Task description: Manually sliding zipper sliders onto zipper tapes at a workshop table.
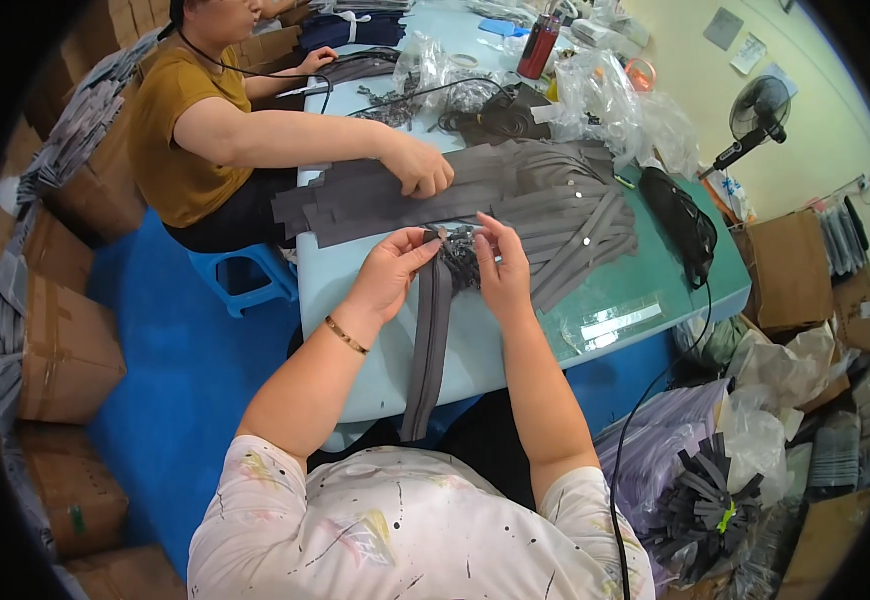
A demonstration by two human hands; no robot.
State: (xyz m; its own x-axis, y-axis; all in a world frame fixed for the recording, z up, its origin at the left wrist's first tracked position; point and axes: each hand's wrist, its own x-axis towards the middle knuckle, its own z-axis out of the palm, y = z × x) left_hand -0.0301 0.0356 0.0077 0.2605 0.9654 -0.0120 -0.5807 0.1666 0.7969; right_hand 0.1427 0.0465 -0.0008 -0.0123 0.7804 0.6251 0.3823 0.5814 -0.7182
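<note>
- A grey zipper strip (429, 340) is being held at its top end by both hands, just above the table (515, 340).
- The left hand (389, 274) is being kept curled, thumb and fingertips pinched onto the strip's upper end; a thin bracelet (346, 335) is being worn at the wrist.
- The right hand (503, 268) is being kept half-closed just beside the left, fingertips pressed to the same end; what exactly is gripped there cannot be told, as the spot is small and dark.
- A small dark heap of sliders (462, 258) is being touched or nearly touched between the two hands; which of these cannot be told.
- The strip is being left to hang from the hands down toward the person, over the near table edge and between the forearms.
- A spread of grey strips (555, 215) is being kept just beyond the hands, fanned to the right of the right hand.
- Beyond the left hand, more strips are being pressed flat by a co-worker's hand (421, 166), the fingers being held curled on the pile.
- A black cable (645, 400) is being run off the table, right of the right forearm.
- Far beyond the hands, clear plastic bags (605, 100) and a dark red bottle (538, 45) are being kept on the table.
- Cardboard boxes (70, 350) are being stacked well to the left of the left arm.
- A bundle of strips (710, 495) is being kept low to the right of the right elbow.
</note>
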